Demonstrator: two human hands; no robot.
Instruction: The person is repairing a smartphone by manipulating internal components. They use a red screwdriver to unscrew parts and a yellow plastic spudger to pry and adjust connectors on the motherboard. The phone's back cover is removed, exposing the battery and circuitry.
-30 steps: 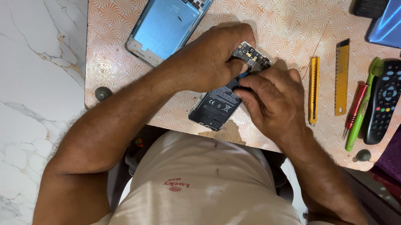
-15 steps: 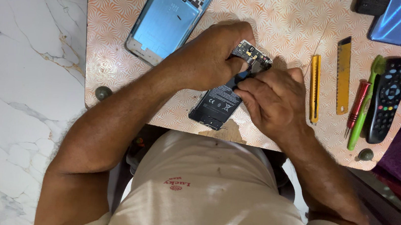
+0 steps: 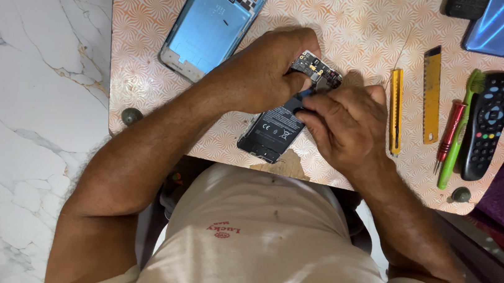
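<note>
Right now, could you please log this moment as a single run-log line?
left hand: holds opened phone | right hand: pinches at phone's middle | beside: blue back cover, yellow cutter, remote | surface: patterned table

Small phone-repair spot, likely set up at home. Low table (image 3: pixel 148 56) covered in orange patterned laminate, chipped at front edge, set on white marble floor (image 3: pixel 19 104). Opened phone (image 3: pixel 275 128) and blue back shell (image 3: pixel 211 22) laid out on it. Yellow cutter (image 3: pixel 396 110), yellow ruler (image 3: pixel 431 95), red screwdriver (image 3: pixel 450 134), green toothbrush (image 3: pixel 459 129) lined up beside TV remote (image 3: pixel 487 126). More phones (image 3: pixel 501 24) stacked at far corner.
</note>
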